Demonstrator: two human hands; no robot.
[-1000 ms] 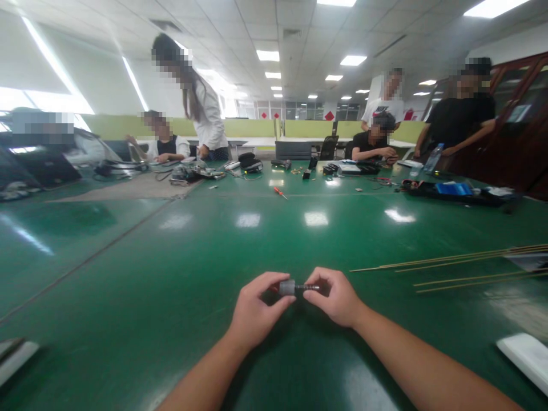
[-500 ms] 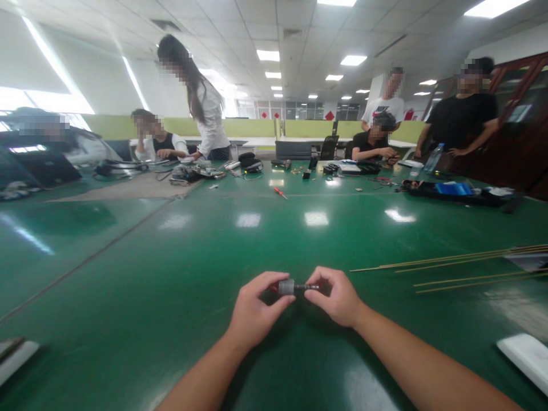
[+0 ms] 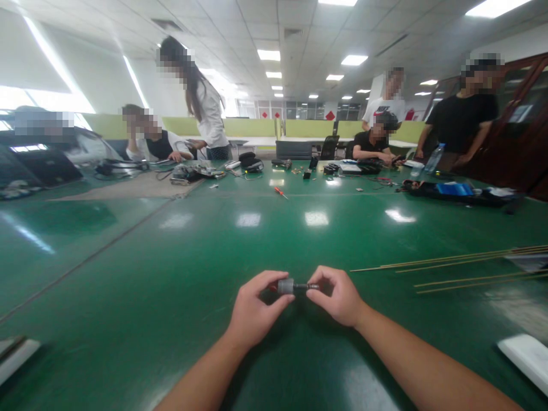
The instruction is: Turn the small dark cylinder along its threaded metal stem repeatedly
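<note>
Bright office space with green partitions (image 3: 308,127) and ceiling lights stretches behind a wide, glossy green desk (image 3: 192,245), seen from a head-worn camera. At the near middle, just above the desk, two bare hands hold a small gray cylinder (image 3: 286,286) with a thin dark shaft (image 3: 301,287) pointing right. The left hand (image 3: 254,305) pinches the cylinder between thumb and fingers, which are curved round its ends like a clamp; something red shows behind it, too small to make out. The right hand (image 3: 340,297) has its fingers closed on the far end of the shaft, thumb below. To the right, several thin yellowish rods (image 3: 454,262) lie on the desk, and a white object (image 3: 526,359) sits at the lower right edge. Farther off, an orange-handled screwdriver (image 3: 280,193) lies near the middle. Beyond it are small parts, cables and a black tray (image 3: 460,198) holding something blue, with a clear bottle (image 3: 434,158) nearby. Several people sit or stand around the far side.
</note>
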